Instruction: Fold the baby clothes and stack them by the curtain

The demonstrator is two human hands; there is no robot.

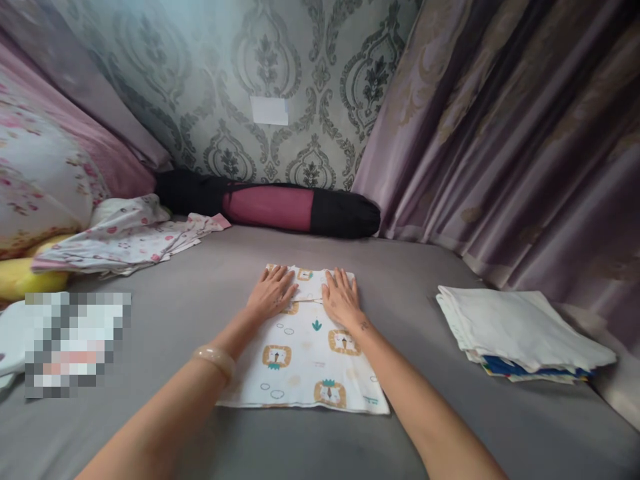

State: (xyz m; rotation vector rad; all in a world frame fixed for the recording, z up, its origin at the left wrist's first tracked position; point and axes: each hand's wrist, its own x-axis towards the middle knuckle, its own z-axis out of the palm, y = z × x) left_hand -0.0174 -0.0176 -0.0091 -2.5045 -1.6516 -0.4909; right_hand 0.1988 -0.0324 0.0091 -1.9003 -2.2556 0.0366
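A white cloth [300,360] printed with orange lion faces and green leaves lies flat on the grey sheet, in the middle of the view. Its far end is folded over towards me as a narrow flap [310,287]. My left hand [273,291] rests on the left part of that flap, fingers stretched out and pointing away. On the flap's right part lies my right hand [342,297], palm down, fingers spread. Neither hand grasps anything. A pale bangle circles my left wrist.
A stack of folded cloths [520,330] sits on the right, by the purple curtain [425,133]. Across the back lies a long black and maroon bag [270,205] against the wall. Crumpled printed fabric [125,240] and a yellow item [30,277] are at the left.
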